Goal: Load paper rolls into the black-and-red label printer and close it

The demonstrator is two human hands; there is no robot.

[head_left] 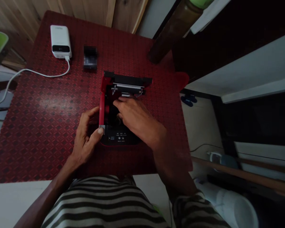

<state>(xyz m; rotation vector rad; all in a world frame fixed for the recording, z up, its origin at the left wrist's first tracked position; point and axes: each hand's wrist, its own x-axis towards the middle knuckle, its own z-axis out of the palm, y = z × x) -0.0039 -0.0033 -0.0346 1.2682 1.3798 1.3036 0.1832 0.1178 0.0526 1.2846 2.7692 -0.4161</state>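
Observation:
A small red and black printer [114,136] sits on the red patterned table [47,120] with its lid [128,79] swung open toward the back. My left hand [86,136] grips the printer's red left side, thumb pressed on the front corner. My right hand [136,118] reaches into the open compartment, fingers together and curled down inside it; whether they hold anything is hidden.
A white power bank [60,41] with a white cable [33,72] lies at the table's back left, a small black box [90,57] beside it. A dark bottle [173,30] stands at the back right. The table's right edge drops to the floor.

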